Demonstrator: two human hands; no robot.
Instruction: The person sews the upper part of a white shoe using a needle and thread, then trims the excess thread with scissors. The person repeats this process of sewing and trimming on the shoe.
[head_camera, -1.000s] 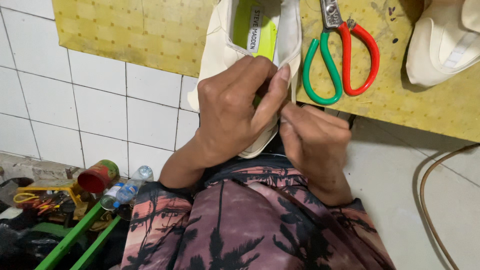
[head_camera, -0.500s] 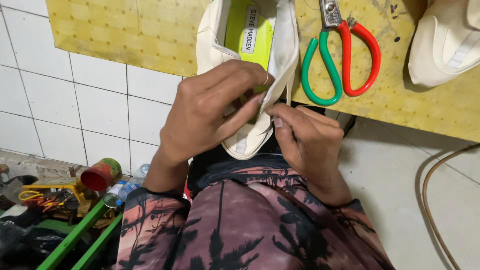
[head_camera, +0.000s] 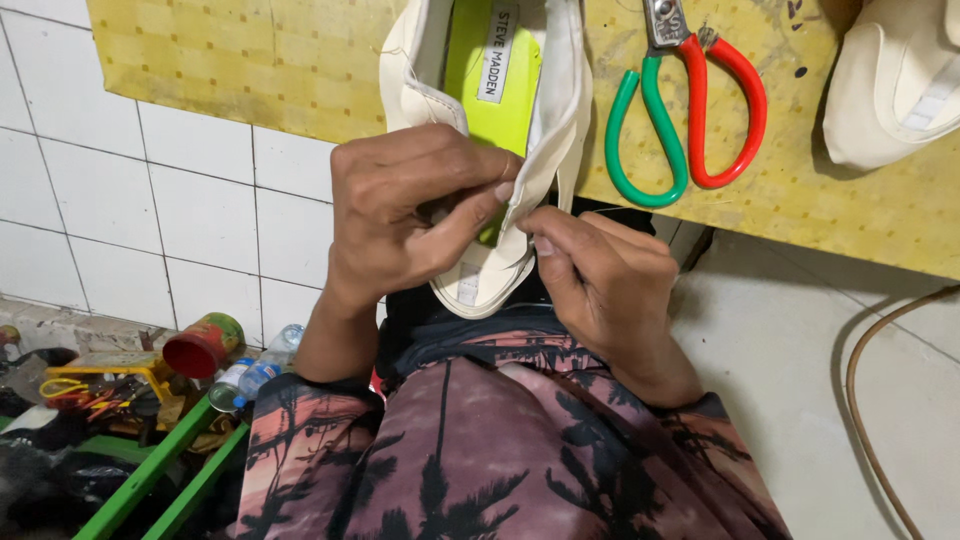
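Shoe (head_camera: 470, 270), cream-white with a lime-green insole, item one: you hold it heel toward your lap, its front part lying on the yellow desk (head_camera: 250, 70), its heel end hanging off the desk edge over your patterned shirt. Your left hand (head_camera: 410, 215) is closed around the heel, thumb pressed against the right side wall. Your right hand (head_camera: 605, 275) is pinched shut on the edge of that same wall, fingertips just beside your left thumb; what it pinches besides the fabric is too small to tell.

Scissors (head_camera: 685, 110), one green handle and one red, lie on the desk just right of the shoe, apart from it. Second cream shoe (head_camera: 895, 85) sits at the desk's far right corner, well apart.

Containers, lower left on the floor: a red tin can (head_camera: 203, 346) lying on its side, contents hidden; a clear plastic bottle (head_camera: 255, 370) beside it, contents unclear. Brown cable (head_camera: 860, 380) curves across the floor at right.
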